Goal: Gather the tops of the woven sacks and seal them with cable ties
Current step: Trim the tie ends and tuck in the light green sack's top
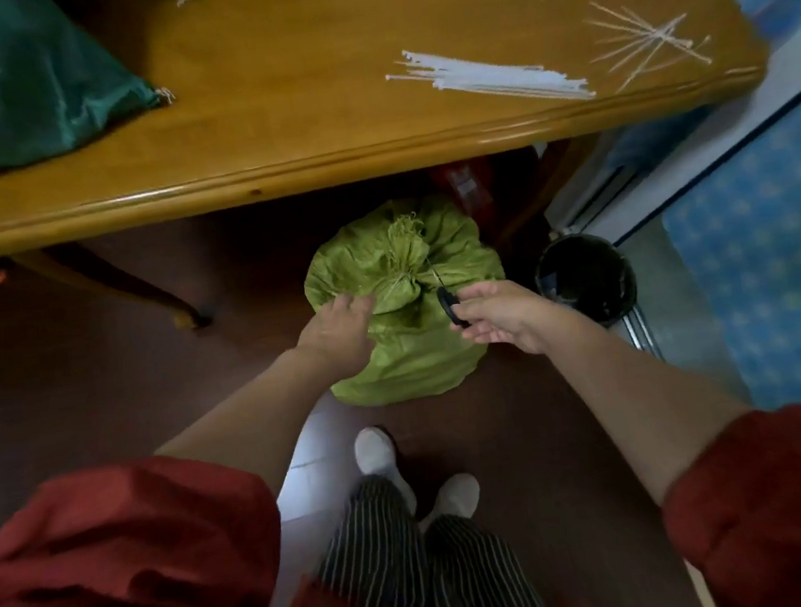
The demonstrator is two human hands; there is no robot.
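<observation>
Stands over a light-green woven sack (414, 351) on the floor (98, 387), just under the near edge of the table (274, 178), top gathered. Rests left hand (336, 330) beside the neck, fingers (356, 303) bent, grip impossible to tell. Clamps right hand (494, 312) round black scissors (448, 305), blade tip at the neck.

Our wooden surface (297, 115) carries a dark green sack (4, 89), white cable ties (487, 76) and scattered thin strips (648, 43); on the floor (74, 390) we see a light green sack (419, 351) and a black bucket (585, 277).
</observation>
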